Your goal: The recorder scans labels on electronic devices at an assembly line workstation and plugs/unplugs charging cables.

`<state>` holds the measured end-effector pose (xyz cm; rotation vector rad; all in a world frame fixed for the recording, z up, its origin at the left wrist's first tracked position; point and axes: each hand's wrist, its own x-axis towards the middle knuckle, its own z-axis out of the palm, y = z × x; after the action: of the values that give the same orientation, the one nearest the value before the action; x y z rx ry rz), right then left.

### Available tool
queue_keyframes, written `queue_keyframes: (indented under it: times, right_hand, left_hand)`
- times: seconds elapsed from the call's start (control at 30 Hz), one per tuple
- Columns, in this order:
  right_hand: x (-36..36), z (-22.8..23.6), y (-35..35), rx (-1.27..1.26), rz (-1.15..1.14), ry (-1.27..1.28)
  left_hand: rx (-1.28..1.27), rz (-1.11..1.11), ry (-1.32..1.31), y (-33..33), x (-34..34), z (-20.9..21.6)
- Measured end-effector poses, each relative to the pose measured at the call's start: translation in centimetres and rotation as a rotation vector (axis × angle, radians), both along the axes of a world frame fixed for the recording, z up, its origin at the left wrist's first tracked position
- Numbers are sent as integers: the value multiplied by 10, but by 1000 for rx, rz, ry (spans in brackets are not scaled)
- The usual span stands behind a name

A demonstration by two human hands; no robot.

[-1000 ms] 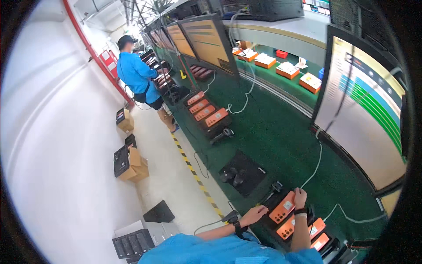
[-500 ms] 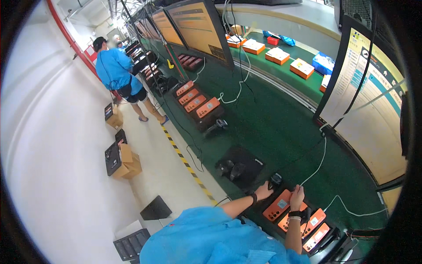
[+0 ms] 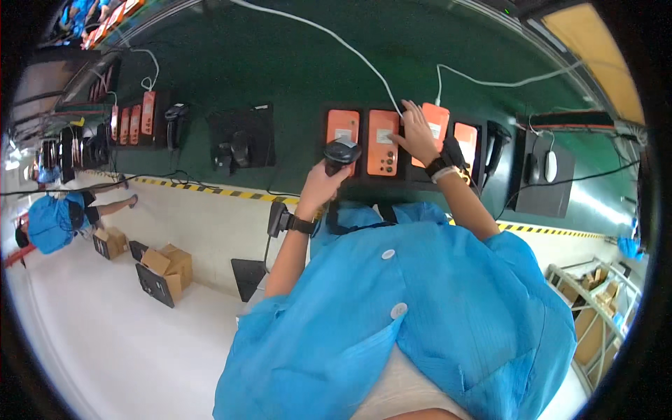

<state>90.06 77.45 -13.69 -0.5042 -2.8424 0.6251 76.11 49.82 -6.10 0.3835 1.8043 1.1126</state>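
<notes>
My left hand [image 3: 322, 187] is closed around a black handheld barcode scanner [image 3: 342, 151], whose head covers part of an orange phone [image 3: 343, 124] at the left of a row in a dark tray. Beside it lies a second orange phone [image 3: 382, 147] with a white label and dark camera circles. My right hand [image 3: 418, 134] rests between this phone and a third orange phone [image 3: 437, 119], fingers stretched and thumb apart at the second phone's edge. A white cable [image 3: 381, 78] reaches its fingertips; whether it is plugged in there is hidden. A fourth orange phone [image 3: 465, 137] lies rightmost.
Another scanner [image 3: 495, 143] lies right of the phones, near a white mouse [image 3: 550, 166]. A black mat [image 3: 259, 133] with dark devices is on the green bench at left, beyond it another phone row [image 3: 148, 115]. Cardboard boxes [image 3: 178, 264] and a person in blue [image 3: 56, 222] are at far left.
My view has turned toward the bench and the phones before me. The scanner in my left hand is now over the leftmost phone. My right hand stays by the phones, its fingers now stretched.
</notes>
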Motion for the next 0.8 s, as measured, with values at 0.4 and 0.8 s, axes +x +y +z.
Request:
queue_keyframes:
  times: [0.4,0.8]
  right_hand:
    - [-11,-14,-7,147,-113,-15]
    - [-5,3,-9,40,-62,129]
  left_hand:
    - [-34,-22,37,36,57,-29]
    - [-98,-109,114,64,56,-18]
